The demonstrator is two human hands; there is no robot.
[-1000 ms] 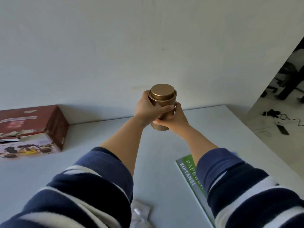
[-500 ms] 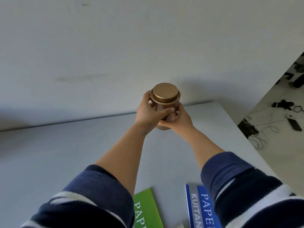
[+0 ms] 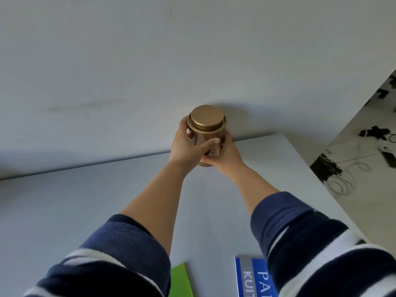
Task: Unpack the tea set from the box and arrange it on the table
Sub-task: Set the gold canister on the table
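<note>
A round golden-brown tea tin with a fitted lid stands upright between both of my hands, far out over the white table near its back edge and the wall. My left hand wraps its left side, thumb across the front. My right hand cups its right and lower side. The tin's base is hidden by my fingers, so I cannot tell whether it touches the table. The tea set box is out of view.
A green booklet and a blue booklet lie at the table's near edge. The table's right edge drops to a floor with cables and dark objects. The grey wall rises right behind the tin.
Both hands have carried the tin farther back and to the right, toward the wall. The view has turned right, so the red tea set box at the left is no longer seen.
</note>
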